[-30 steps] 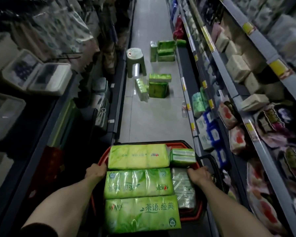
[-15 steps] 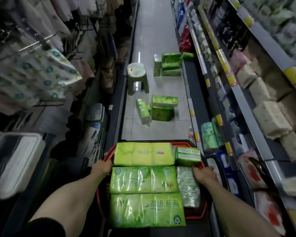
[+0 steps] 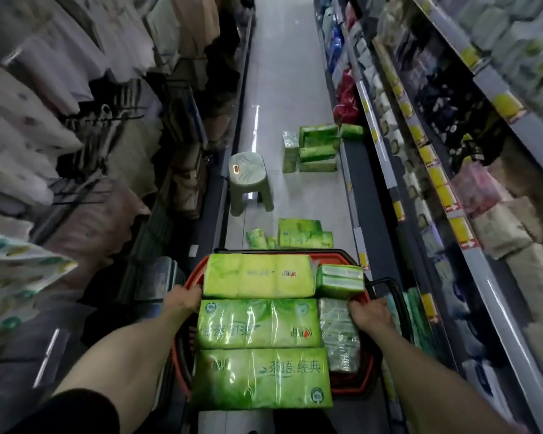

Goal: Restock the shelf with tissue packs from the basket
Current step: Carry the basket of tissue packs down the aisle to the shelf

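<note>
The left hand (image 3: 184, 300) curls over the basket's rim at nine o'clock, fingers closed on the edge; the right hand (image 3: 370, 313) grips the opposite rim at three o'clock, fingers folded over it beside a pale grey-green pack (image 3: 337, 336). Between them the red plastic basket (image 3: 362, 385) is heaped above its rim with tissue packs (image 3: 259, 322): three long, soft-cornered bricks in glossy green film lying crosswise, and a smaller banded pack (image 3: 340, 279) at about one o'clock, tilted against the far one. The film catches light and looks slippery, so the load likely slides if the basket tips.

Carrying seems to be the step in hand. To do it well, keep the basket level, both grips even, and lower it close to the shelf (image 3: 496, 286) running along the three o'clock side, where paper goods already sit behind yellow price tags.

Farther out at twelve o'clock, more green packs (image 3: 304, 234) lie loose on the smooth grey floor (image 3: 292, 73) just beyond the basket, then a moulded green stool (image 3: 248, 180), then another stack (image 3: 317, 148) against the shelf base. Steering around these matters. At nine o'clock hang soft printed fabrics (image 3: 22, 145), blurred.
</note>
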`<control>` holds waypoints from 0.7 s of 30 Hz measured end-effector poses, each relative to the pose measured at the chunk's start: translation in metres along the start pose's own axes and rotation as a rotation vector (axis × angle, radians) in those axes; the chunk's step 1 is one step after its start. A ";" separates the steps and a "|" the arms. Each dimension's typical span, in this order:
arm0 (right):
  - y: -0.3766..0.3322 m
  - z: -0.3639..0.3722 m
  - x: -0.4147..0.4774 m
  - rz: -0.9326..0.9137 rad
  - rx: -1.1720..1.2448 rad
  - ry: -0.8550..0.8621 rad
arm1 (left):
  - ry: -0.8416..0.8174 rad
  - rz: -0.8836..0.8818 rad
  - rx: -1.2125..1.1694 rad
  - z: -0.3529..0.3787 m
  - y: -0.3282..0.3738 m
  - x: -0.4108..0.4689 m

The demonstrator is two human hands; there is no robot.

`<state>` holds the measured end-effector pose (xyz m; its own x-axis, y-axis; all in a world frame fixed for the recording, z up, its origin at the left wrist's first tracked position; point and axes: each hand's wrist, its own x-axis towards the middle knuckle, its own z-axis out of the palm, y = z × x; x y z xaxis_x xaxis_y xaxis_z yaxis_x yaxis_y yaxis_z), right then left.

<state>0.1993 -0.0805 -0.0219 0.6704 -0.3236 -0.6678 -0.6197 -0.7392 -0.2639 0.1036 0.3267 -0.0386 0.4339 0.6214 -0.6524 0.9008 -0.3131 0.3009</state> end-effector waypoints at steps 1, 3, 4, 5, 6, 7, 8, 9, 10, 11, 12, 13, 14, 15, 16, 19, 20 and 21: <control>-0.018 -0.005 0.020 -0.011 -0.012 -0.001 | -0.005 0.001 0.001 -0.002 0.019 0.012; -0.057 -0.019 0.055 -0.032 -0.023 -0.022 | -0.004 -0.012 -0.015 -0.004 0.056 0.036; -0.077 -0.027 0.071 -0.046 -0.025 -0.031 | 0.000 -0.031 -0.034 -0.007 0.073 0.047; -0.096 -0.033 0.087 -0.054 -0.026 -0.038 | 0.004 -0.044 -0.047 -0.011 0.090 0.058; -0.113 -0.040 0.101 -0.049 -0.027 -0.049 | 0.001 -0.059 -0.044 -0.015 0.108 0.067; -0.128 -0.046 0.114 -0.049 -0.022 -0.055 | 0.000 -0.070 -0.036 -0.020 0.126 0.076; -0.144 -0.054 0.124 -0.041 -0.016 -0.065 | -0.003 -0.084 -0.027 -0.026 0.143 0.086; -0.158 -0.059 0.136 -0.038 0.004 -0.074 | -0.005 -0.084 -0.021 -0.031 0.160 0.094; -0.172 -0.065 0.146 -0.029 0.025 -0.084 | -0.005 -0.079 -0.015 -0.036 0.176 0.103; -0.186 -0.070 0.157 -0.027 0.046 -0.091 | -0.007 -0.070 -0.014 -0.041 0.192 0.114; -0.200 -0.075 0.165 -0.017 0.057 -0.104 | -0.012 -0.069 -0.012 -0.046 0.209 0.125; -0.213 -0.078 0.175 -0.015 0.064 -0.105 | -0.015 -0.064 -0.009 -0.052 0.225 0.138; -0.226 -0.081 0.182 -0.008 0.065 -0.108 | -0.023 -0.054 0.003 -0.057 0.240 0.153; -0.237 -0.081 0.191 -0.004 0.071 -0.099 | -0.033 -0.046 0.023 -0.062 0.254 0.168; -0.248 -0.083 0.198 0.011 0.075 -0.090 | -0.046 -0.044 0.040 -0.065 0.268 0.183; -0.282 -0.082 0.213 0.061 0.129 -0.085 | -0.074 0.002 0.062 -0.081 0.310 0.234; -0.294 -0.081 0.217 0.087 0.134 -0.080 | -0.090 0.018 0.066 -0.085 0.324 0.254; -0.305 -0.079 0.224 0.103 0.144 -0.073 | -0.108 0.049 0.084 -0.090 0.338 0.272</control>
<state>0.5707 0.0255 -0.0359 0.5724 -0.3456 -0.7436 -0.7389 -0.6105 -0.2850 0.5279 0.4541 -0.0516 0.4687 0.5246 -0.7107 0.8720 -0.4032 0.2775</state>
